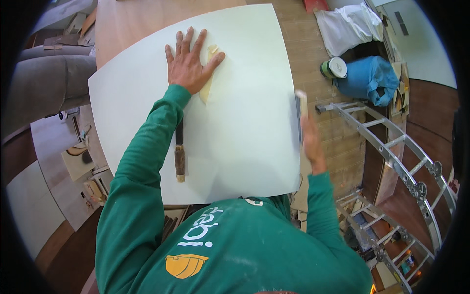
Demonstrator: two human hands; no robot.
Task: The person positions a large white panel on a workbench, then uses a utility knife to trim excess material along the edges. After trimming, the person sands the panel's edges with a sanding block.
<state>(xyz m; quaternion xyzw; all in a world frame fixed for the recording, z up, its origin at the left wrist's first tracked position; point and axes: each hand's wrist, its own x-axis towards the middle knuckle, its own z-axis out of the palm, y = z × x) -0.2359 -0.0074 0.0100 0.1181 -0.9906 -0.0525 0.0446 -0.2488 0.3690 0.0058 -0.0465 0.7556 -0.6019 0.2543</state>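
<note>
My left hand (190, 66) lies flat with fingers spread on a large white panel (245, 132). Beside its thumb is a pale yellow strip (207, 90), perhaps tape or paper. My right hand (311, 139), smeared by motion, is closed around a light wooden block (302, 104) at the panel's right edge. A dark face shows on the block's panel side; whether it touches the edge I cannot tell. By my left forearm lies a tool with a wooden handle (180, 164) and a dark flat shaft, partly hidden by the sleeve.
The panel rests over a wooden tabletop (132, 24). Right of it, a metal ladder (391, 142) lies near a blue bag (369, 81), a white-lidded tub (337, 67) and a white sack (347, 29). A large grey rounded object (54, 83) stands at the left.
</note>
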